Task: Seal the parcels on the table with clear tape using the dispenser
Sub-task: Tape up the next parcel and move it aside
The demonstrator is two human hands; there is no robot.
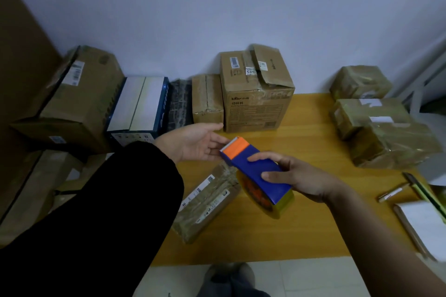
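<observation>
Head, right hand: my right hand (296,176) grips the dispenser (255,169) above the table (301,236).
Head, left hand: my left hand (198,142) is relaxed, palm up, at its orange end.
Head, parcel: the parcel (207,205) lies flat beneath the dispenser.
Head, table: yellow wood, with boxes (255,99) at the back.
Head, room: pale wall (217,7), tiled floor (301,279).

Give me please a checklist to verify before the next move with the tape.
1. Right hand grips the dispenser: ok.
2. Tape roll sits in the dispenser: ok.
3. Free tape end pulled out: cannot tell.
4. Left hand clear of the toothed blade: not ok, fingertips are right at it.
5. Parcel lies flat on the table near the dispenser: ok.
</observation>
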